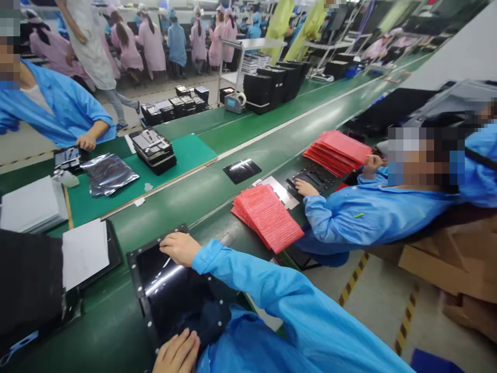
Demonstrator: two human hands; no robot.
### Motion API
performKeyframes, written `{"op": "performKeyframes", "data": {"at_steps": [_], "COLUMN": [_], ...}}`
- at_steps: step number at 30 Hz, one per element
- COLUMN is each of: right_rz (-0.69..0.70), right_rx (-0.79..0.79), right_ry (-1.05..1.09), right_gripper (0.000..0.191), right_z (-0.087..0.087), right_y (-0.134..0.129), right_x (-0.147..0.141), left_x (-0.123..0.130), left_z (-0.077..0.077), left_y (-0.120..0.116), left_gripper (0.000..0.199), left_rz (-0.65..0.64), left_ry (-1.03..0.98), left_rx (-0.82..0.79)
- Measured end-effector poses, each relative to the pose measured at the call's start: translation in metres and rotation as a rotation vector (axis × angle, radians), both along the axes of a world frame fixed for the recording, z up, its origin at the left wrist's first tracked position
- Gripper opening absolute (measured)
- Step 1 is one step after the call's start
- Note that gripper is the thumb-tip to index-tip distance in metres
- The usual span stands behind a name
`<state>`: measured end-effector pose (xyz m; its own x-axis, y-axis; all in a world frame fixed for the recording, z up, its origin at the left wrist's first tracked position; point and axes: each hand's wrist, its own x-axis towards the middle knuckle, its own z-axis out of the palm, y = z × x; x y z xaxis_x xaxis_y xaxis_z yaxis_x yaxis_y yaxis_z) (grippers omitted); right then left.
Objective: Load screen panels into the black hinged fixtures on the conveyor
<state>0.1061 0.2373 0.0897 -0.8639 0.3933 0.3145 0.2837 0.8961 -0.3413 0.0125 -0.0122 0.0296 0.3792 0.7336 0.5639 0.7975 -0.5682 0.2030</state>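
A glossy black flat panel [174, 290] lies in a black rectangular tray [135, 269] with small round light studs along its border. My right hand [181, 248] reaches in from the right and rests on the panel's far edge, fingers slightly bent. At the near edge, my left hand [178, 353] lies with its fingers stretched out over the panel and the tray's border. Part of the left hand is cut off by the bottom of the view. Light from overhead reflects in the panel.
The green conveyor belt [248, 199] carries another black panel [243, 170] and stacks of red bubble bags [267, 215]. White sheets [86, 254] lie at left. A co-worker's hand [306, 187] touches a black tray at right; another person's hand [87, 141] is across the belt.
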Motion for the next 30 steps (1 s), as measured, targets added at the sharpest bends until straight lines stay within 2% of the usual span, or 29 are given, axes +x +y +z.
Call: {"op": "performKeyframes", "data": {"at_steps": [3, 4, 5, 6, 9, 10, 11, 13, 16, 18, 21, 24, 27, 30], "right_rz": [0.014, -0.005, -0.027, -0.051, -0.128, -0.163, -0.210, -0.319, -0.458, -0.507, -0.597, -0.721, -0.790, -0.790], "right_rx": [-0.003, -0.011, -0.018, -0.022, -0.003, 0.005, 0.012, 0.028, 0.037, 0.000, -0.096, -0.169, -0.214, -0.226], "right_ry": [-0.023, -0.029, -0.034, -0.039, -0.093, -0.129, -0.165, -0.232, -0.318, -0.383, -0.438, -0.482, -0.531, -0.531], "right_gripper": [0.032, 0.033, 0.034, 0.035, 0.035, 0.035, 0.035, 0.039, 0.045, 0.045, 0.045, 0.054, 0.057, 0.055], "right_z": [-0.008, -0.009, -0.009, -0.008, 0.000, 0.003, 0.007, 0.015, 0.027, 0.032, 0.031, 0.025, 0.017, 0.011], "right_y": [-0.004, -0.004, -0.003, -0.002, -0.004, -0.008, -0.013, -0.026, -0.060, -0.094, -0.159, -0.214, -0.237, -0.236], "right_x": [-0.005, -0.004, -0.003, -0.002, -0.005, -0.008, -0.012, -0.021, -0.023, -0.012, 0.018, 0.040, 0.043, 0.041], "left_x": [-0.001, -0.004, -0.009, -0.016, -0.045, -0.055, -0.063, -0.072, -0.074, -0.074, -0.076, -0.082, -0.091, -0.104], "left_z": [0.003, 0.002, 0.000, -0.002, -0.015, -0.020, -0.025, -0.034, -0.041, -0.043, -0.044, -0.049, -0.060, -0.068], "left_y": [0.002, 0.002, 0.002, 0.002, 0.007, 0.011, 0.016, 0.028, 0.041, 0.045, 0.044, 0.042, 0.037, 0.028], "left_gripper": [0.028, 0.029, 0.033, 0.037, 0.051, 0.054, 0.056, 0.059, 0.062, 0.063, 0.063, 0.069, 0.076, 0.079], "left_rz": [-0.115, -0.116, -0.069, 0.035, 0.437, 0.482, 0.469, 0.352, 0.229, 0.193, 0.178, 0.227, 0.342, 0.439], "left_ry": [0.016, -0.018, -0.081, -0.171, -0.535, -0.644, -0.737, -0.862, -0.931, -0.923, -0.909, -0.935, -0.960, -0.965], "left_rx": [0.023, 0.018, 0.000, -0.036, -0.271, -0.373, -0.475, -0.628, -0.700, -0.691, -0.652, -0.637, -0.650, -0.734]}}
